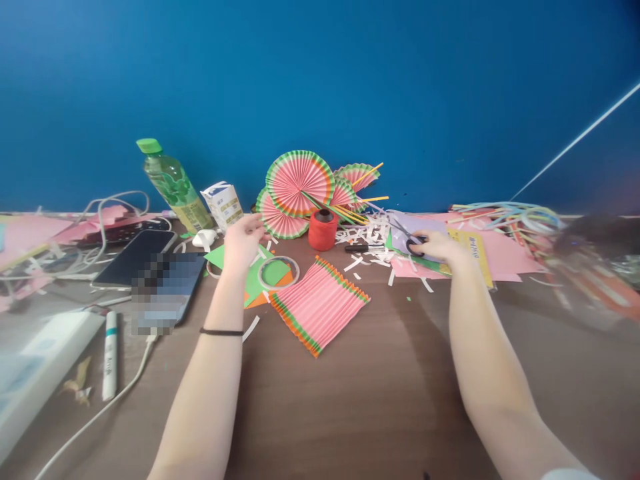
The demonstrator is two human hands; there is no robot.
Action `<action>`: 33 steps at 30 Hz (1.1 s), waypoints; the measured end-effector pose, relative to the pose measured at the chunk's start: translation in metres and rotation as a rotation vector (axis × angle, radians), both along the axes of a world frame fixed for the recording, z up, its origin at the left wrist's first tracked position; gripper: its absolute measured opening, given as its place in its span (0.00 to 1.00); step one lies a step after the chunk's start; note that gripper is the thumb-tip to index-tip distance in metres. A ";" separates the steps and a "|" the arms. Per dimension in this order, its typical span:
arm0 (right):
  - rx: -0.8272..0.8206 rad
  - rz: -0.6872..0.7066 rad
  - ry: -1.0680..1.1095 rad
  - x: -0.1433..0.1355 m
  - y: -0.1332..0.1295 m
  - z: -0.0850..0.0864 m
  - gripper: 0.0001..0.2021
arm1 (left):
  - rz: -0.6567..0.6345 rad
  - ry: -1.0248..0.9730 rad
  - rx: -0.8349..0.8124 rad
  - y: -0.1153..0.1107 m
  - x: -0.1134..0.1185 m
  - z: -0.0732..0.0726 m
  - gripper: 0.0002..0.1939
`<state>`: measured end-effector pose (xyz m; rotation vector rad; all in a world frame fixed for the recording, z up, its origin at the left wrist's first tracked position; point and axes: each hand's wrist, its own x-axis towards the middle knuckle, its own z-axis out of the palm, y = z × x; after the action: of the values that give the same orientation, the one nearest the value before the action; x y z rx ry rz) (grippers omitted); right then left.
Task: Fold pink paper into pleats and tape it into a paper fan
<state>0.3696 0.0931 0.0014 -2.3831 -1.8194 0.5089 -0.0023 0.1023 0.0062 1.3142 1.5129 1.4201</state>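
My right hand (pixel 436 247) has its fingers closed on the dark handles of a pair of scissors (pixel 415 244). The blades point left over coloured paper and white scraps. My left hand (pixel 245 235) hovers above green paper (pixel 219 255), fingers loosely bent and apart, with nothing seen in them. A roll of clear tape (pixel 262 275) lies on the green and orange paper beside that wrist. Between my arms rests a pleated pink paper sheet (pixel 320 303) with green and orange edges. Behind it stands a spool of red thread (pixel 322 233).
Round pleated paper fans (pixel 300 180) lean by the blue wall. A green-capped bottle (pixel 175 187) and a small carton (pixel 223 203) stand left of them. Phones (pixel 135 259), cables, a white marker (pixel 110 357) and a power strip (pixel 55 360) occupy the left. Pink paper (pixel 510 257) lies right.
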 end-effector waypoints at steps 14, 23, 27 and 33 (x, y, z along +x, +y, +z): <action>0.221 0.221 0.410 -0.063 -0.020 0.036 0.14 | -0.292 -0.215 0.128 -0.030 0.022 0.048 0.11; -0.007 0.636 1.190 -0.166 -0.047 0.024 0.19 | -0.477 -0.257 0.054 -0.039 0.044 0.049 0.11; 0.032 0.629 1.220 -0.161 -0.047 0.026 0.08 | -0.464 -0.292 0.055 -0.037 0.044 0.046 0.10; -0.042 0.572 1.212 -0.135 -0.038 0.031 0.08 | -0.404 -0.332 0.106 -0.029 0.038 0.038 0.08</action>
<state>0.2348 0.0553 0.0323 -0.9540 -1.6970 1.5683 0.0358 0.0733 0.0443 1.2812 0.9072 1.3810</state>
